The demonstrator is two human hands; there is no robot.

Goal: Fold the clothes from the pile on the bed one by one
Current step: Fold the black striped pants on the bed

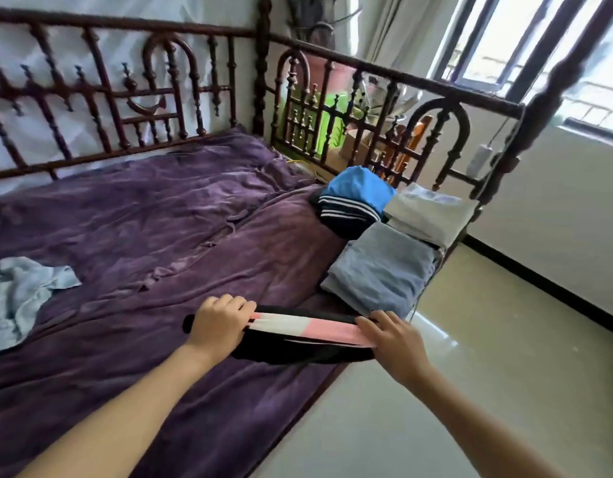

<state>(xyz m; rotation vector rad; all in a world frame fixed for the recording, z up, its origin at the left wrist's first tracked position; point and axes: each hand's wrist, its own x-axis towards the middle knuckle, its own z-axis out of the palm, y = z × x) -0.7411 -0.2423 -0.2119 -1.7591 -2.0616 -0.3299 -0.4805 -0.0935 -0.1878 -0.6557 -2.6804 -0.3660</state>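
Centrally, at the near right edge of the bed, a folded black garment with a pink-and-white band lies on the purple blanket. The left hand closes its grip over the garment's left end, fingers curled round the cloth. The right hand has a loose grip, its fingers laid nearly straight on the pink end of the band. Farther right, a blue-grey folded garment, a pale grey folded garment and a black white-striped garment under a blue garment sit beside the dark bed rail. At far left lies a crumpled light-blue garment.
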